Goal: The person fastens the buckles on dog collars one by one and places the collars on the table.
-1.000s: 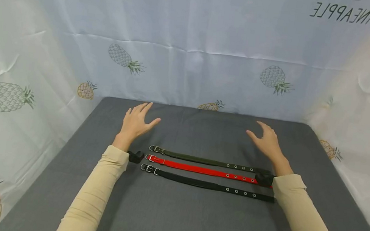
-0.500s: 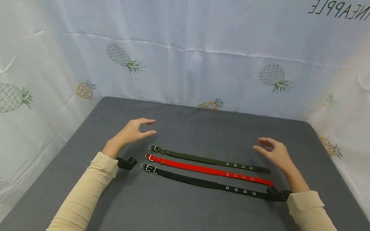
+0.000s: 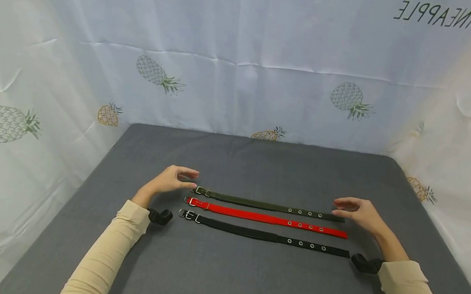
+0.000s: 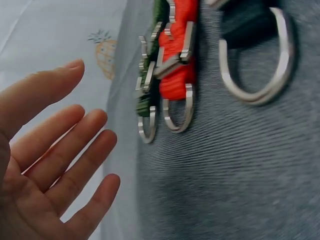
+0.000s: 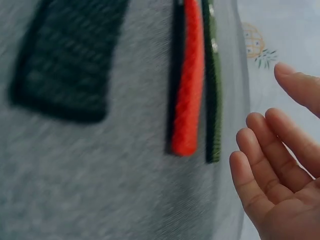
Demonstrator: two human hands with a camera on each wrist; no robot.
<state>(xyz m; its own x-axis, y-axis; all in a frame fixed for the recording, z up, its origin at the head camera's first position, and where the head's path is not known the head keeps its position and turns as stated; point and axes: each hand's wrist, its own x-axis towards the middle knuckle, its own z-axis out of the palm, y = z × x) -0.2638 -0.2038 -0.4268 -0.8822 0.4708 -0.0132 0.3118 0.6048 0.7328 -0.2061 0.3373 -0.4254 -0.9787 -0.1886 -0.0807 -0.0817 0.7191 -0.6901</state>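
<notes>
Three collars lie side by side across the table: an olive green collar farthest back, a red collar in the middle and a black collar nearest. Their metal buckles and D-rings are on the left, their eyelet holes on the right. My left hand hovers by the green collar's buckle end, fingers relaxed and holding nothing. Over the green collar's tip end is my right hand, also with relaxed fingers and nothing in them. Both wrist views show the fingers apart from the collars.
A dark grey cloth covers the table. White curtains with pineapple prints hang behind it and at both sides. Each wrist wears a black strap mount, such as the left strap.
Both hands have come down and nearer, toward the two ends of the green collar. Their spread fingers have drawn closer to the thumbs. The collars have not moved.
</notes>
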